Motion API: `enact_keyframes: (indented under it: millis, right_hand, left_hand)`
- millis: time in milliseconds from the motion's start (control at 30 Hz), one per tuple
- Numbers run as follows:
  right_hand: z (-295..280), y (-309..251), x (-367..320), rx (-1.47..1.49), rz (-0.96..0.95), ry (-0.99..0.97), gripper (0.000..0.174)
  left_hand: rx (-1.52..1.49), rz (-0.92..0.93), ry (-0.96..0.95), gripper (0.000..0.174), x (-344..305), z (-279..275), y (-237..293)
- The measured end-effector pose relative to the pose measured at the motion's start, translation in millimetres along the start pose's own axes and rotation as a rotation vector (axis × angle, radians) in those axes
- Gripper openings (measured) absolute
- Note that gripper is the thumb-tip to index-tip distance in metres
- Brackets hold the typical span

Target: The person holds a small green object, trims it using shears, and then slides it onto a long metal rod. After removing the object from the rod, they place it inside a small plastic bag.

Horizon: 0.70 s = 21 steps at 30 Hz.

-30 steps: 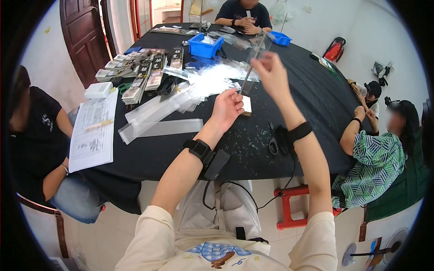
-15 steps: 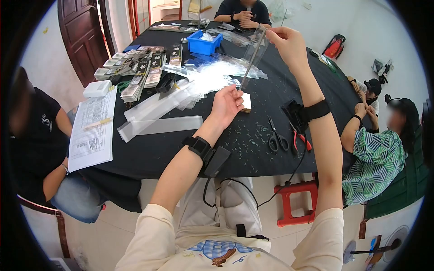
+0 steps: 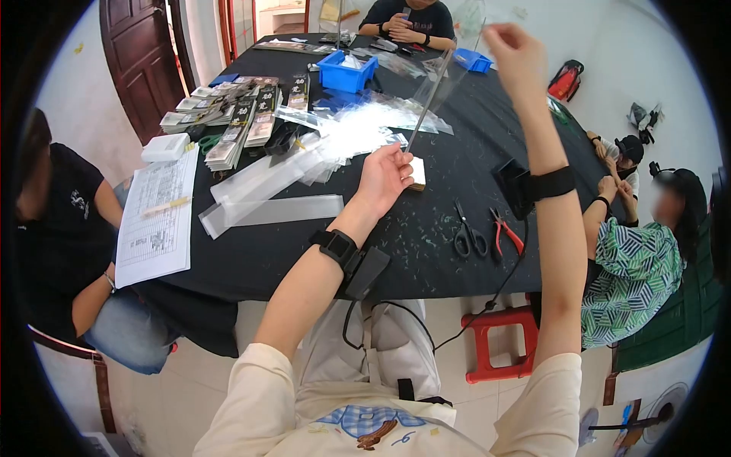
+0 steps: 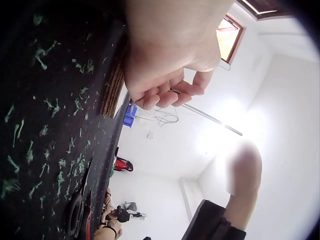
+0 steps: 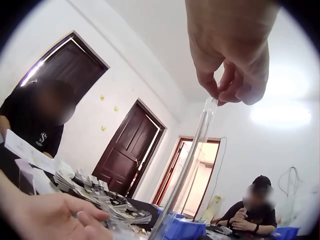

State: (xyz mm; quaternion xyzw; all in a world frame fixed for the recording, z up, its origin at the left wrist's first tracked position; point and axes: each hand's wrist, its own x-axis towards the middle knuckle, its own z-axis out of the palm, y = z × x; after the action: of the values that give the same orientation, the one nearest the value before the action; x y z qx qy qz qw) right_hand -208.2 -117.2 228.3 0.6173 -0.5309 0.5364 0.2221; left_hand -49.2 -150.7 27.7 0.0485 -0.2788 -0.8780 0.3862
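In the head view my left hand (image 3: pixel 383 179) grips the lower end of a thin metal rod (image 3: pixel 432 99) that slants up and away over the table. My right hand (image 3: pixel 518 61) is raised at the upper right, its thumb and fingertips pinching the top end of a clear plastic sleeve (image 5: pixel 210 112), as the right wrist view shows. The sleeve runs along the rod; whether it surrounds the rod fully I cannot tell. Curled fingers of my left hand (image 4: pixel 167 65) hold the rod (image 4: pixel 212 119) in the left wrist view. Beside that hand lies a small pale stack (image 3: pixel 416 175).
Scissors (image 3: pixel 461 238) and red-handled pliers (image 3: pixel 504 238) lie at right among green scraps. Clear sleeves (image 3: pixel 282 214), packaged bundles (image 3: pixel 261 118), a blue bin (image 3: pixel 346 74) and papers (image 3: pixel 156 221) are at left and behind. Several people sit around the table.
My right hand has risen and moved right, from close beside the rod to high above the table, drawing the sleeve's end upward. My left hand has stayed nearly still. The pliers have come into view.
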Motion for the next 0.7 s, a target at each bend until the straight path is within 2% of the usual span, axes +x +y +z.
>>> enact_keyframes:
  millis: [67, 133, 200, 267, 300, 367, 400, 467, 533, 600, 700]
  right_hand:
    - [-18.1, -8.6, 11.5, -0.055, 0.007, 0.183, 0.027]
    - [-38.8, -24.3, 20.3, 0.172, -0.139, 0.428, 0.025]
    - [-79.0, -62.0, 4.8, 0.246, -0.411, 0.24, 0.024]
    - [-86.0, -95.3, -0.4, 0.414, -0.406, 0.418, 0.019]
    - [-81.3, -103.2, 0.6, 0.412, -0.402, 0.414, 0.019]
    - [-71.5, -115.7, 1.1, 0.784, -0.21, 0.657, 0.017]
    - [-66.6, -119.9, -3.7, 0.783, -0.211, 0.658, 0.017]
    - [-56.3, -119.1, -20.2, 1.043, -0.113, 0.29, 0.016]
    - [-33.3, -86.8, -16.3, 1.132, 0.27, 0.063, 0.018]
    - [11.5, -66.9, -34.8, 1.205, 0.263, -0.141, 0.02]
    - [67.0, -62.7, -70.1, 1.041, 0.651, -0.129, 0.015]
  left_hand:
    - [0.0, 0.011, -0.041, 0.027, 2.3, -3.4, -0.5]
    - [0.017, -0.001, -0.019, 0.027, 1.1, -1.3, -0.2]
    - [0.034, -0.011, 0.003, 0.027, 0.6, 0.7, 0.4]
    - [0.053, -0.005, 0.03, 0.026, 0.4, 1.3, -0.5]
    - [0.05, -0.008, 0.033, 0.026, 1.0, 0.3, -1.2]
    - [0.045, -0.01, 0.025, 0.027, 2.7, -3.1, -1.3]
    - [0.045, -0.012, 0.024, 0.027, 3.2, -5.3, -1.6]
    - [0.032, -0.01, -0.006, 0.025, 4.1, -8.3, -1.6]
    - [0.037, -0.005, 0.024, 0.026, 2.0, -3.4, -1.3]
    - [0.045, 0.004, 0.051, 0.027, 0.3, -0.2, -0.7]
    - [0.005, -0.004, 0.008, 0.025, 0.6, -3.4, -0.4]
